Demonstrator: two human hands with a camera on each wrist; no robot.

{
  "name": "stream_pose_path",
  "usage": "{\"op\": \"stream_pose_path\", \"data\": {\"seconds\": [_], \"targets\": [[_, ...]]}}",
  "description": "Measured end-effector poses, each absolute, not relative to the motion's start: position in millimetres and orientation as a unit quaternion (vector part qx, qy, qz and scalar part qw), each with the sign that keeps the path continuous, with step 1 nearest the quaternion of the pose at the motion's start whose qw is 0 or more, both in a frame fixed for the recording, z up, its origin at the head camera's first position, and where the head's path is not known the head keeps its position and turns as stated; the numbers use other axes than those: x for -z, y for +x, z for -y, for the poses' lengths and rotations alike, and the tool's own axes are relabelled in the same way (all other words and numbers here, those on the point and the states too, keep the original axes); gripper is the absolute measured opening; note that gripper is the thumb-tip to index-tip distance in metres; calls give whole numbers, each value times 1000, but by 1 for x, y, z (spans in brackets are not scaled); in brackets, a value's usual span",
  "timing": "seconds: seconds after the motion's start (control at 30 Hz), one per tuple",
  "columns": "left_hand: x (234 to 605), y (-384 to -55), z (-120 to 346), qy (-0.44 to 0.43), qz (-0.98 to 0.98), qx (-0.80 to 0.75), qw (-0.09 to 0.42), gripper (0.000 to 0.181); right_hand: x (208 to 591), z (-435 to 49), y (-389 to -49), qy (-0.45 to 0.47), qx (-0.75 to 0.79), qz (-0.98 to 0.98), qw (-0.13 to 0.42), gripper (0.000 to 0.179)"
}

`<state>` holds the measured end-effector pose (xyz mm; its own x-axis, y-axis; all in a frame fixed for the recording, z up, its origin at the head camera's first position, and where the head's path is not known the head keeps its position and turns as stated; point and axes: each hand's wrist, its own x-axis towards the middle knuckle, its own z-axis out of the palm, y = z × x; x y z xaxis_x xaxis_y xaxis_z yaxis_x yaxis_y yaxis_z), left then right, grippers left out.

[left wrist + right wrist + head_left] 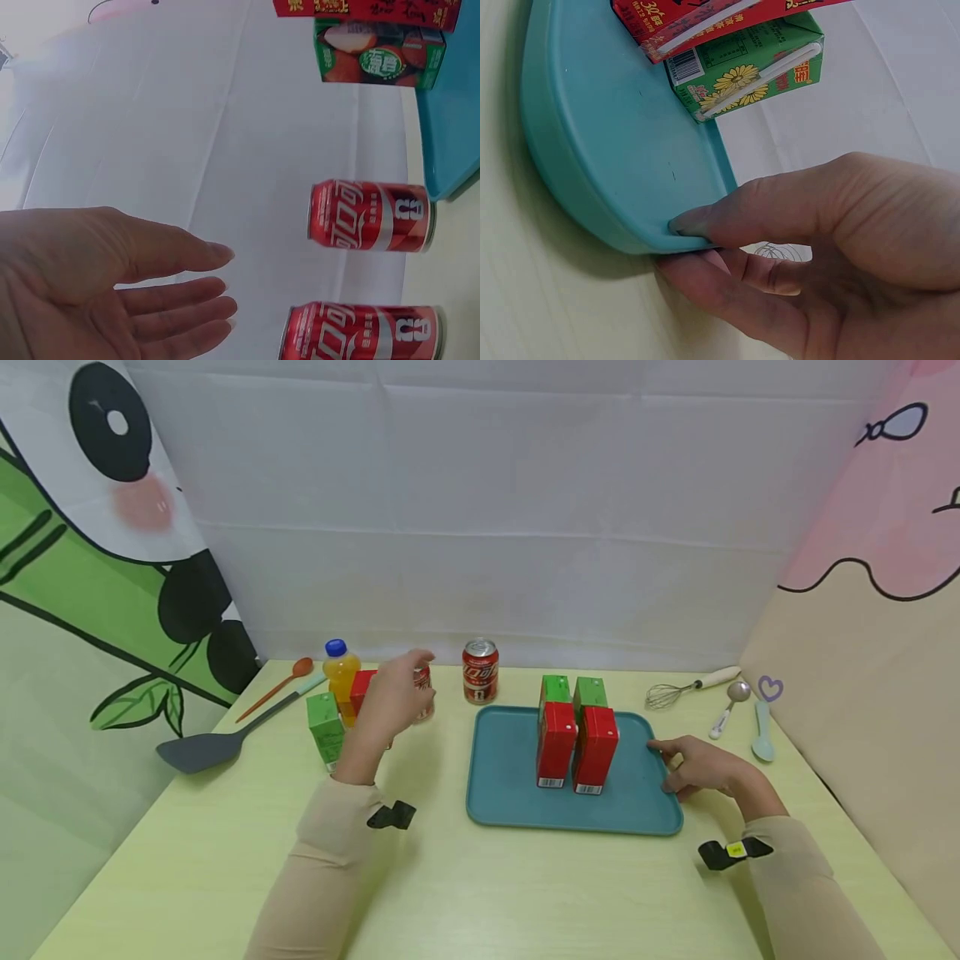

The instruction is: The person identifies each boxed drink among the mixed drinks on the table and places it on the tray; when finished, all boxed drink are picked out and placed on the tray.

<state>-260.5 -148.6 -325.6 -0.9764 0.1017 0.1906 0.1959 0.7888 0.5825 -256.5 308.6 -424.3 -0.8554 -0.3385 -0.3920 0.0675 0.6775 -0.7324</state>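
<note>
A teal tray (502,793) carries two red drink cartons (557,747) in front and two green drink cartons (591,692) behind them. My right hand (708,766) pinches the tray's right rim, thumb inside and fingers below, as the right wrist view shows. Over the left side of the table, my left hand (392,702) reaches out with nothing in it, its fingers extended in the left wrist view. One red cola can (424,692) is partly hidden behind that hand. Another cola can (480,671) stands upright just behind the tray's back left corner.
Left of my left hand are a green carton (325,728), a partly hidden red carton (363,685) and an orange juice bottle (342,672). A grey spatula (202,752) and a brown spoon (302,667) lie farther left. A whisk (663,695) and two small spoons (762,735) lie at the right.
</note>
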Motion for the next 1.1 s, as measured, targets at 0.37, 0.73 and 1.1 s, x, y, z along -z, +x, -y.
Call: {"op": "stream_pose_path", "data": {"seconds": [0.37,0.73,1.1], "targets": [[323,-263,190,-28,939,328,103,55,425,-307,-257,-79,391,-880,258,81],[311,-252,257,6,948,318,-5,81,422,-305,-257,-79,391,-879,260,81],[339,-253,324,-71,920,372,-97,119,423,-309,-255,-84,400,-876,256,81]]}}
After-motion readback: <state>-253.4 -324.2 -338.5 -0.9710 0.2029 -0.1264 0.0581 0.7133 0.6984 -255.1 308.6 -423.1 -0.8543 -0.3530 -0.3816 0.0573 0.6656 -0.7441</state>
